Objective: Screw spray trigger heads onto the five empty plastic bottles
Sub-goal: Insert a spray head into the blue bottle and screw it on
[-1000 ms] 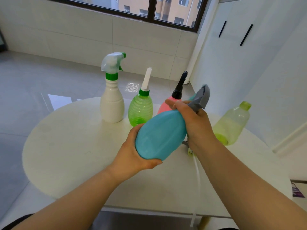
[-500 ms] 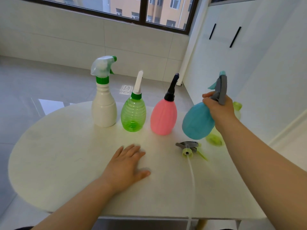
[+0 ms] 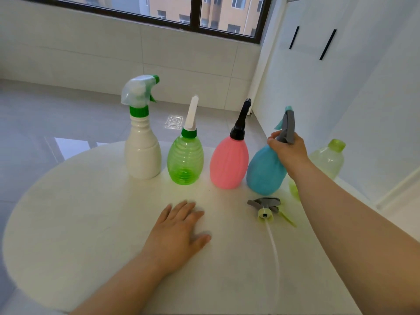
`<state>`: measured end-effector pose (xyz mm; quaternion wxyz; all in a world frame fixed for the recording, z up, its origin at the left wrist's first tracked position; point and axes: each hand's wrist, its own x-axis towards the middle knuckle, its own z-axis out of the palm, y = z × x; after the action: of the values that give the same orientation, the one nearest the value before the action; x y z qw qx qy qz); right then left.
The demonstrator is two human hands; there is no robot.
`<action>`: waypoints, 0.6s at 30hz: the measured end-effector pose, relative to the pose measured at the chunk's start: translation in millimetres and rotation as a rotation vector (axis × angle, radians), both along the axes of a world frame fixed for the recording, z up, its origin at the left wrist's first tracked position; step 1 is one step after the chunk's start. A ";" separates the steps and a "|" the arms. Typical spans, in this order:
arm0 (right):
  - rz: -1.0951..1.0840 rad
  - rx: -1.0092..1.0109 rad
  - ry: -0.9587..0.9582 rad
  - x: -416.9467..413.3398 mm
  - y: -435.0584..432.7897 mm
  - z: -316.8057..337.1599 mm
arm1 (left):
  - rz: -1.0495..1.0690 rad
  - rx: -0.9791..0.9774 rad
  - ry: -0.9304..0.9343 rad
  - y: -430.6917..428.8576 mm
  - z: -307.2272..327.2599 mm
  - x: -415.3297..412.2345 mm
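Note:
Along the far side of the round white table (image 3: 79,223) stand a white bottle (image 3: 142,153), a clear green bottle (image 3: 185,160) and a pink bottle (image 3: 228,164), each with a head on. My right hand (image 3: 287,151) grips the neck of the blue bottle (image 3: 263,173), which carries a grey trigger head (image 3: 287,126) and stands at the right end of the row. Behind my right arm lies a pale yellow-green bottle (image 3: 327,160) with a cap. A loose grey and yellow trigger head (image 3: 264,206) with a long tube lies on the table. My left hand (image 3: 177,233) rests flat.
White cabinet doors (image 3: 341,87) rise close behind the table on the right. A tiled floor (image 3: 45,121) and a low wall under a window lie beyond the far edge.
My right hand has carried the blue bottle from in front of me to the right end of the row and stood it down. My left hand let go of it and lies flat on the table.

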<state>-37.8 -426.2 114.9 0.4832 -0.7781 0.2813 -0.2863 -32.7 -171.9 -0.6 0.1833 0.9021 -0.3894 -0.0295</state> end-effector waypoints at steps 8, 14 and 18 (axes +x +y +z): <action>0.027 -0.099 0.077 -3.1 -6.5 -8.3 | 0.002 0.006 -0.003 -1.2 0.0 0.6; -0.089 -0.108 0.011 -42.7 -7.0 -6.4 | -0.006 0.004 0.003 -0.5 1.3 -0.4; -0.219 -0.141 -0.101 -78.6 17.6 -16.0 | -0.002 -0.001 0.011 -0.7 1.8 -0.8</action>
<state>-116.4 -408.6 98.9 0.4066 -0.7594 0.3193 -0.3951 -33.5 -172.5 1.3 0.1861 0.9015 -0.3893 -0.0344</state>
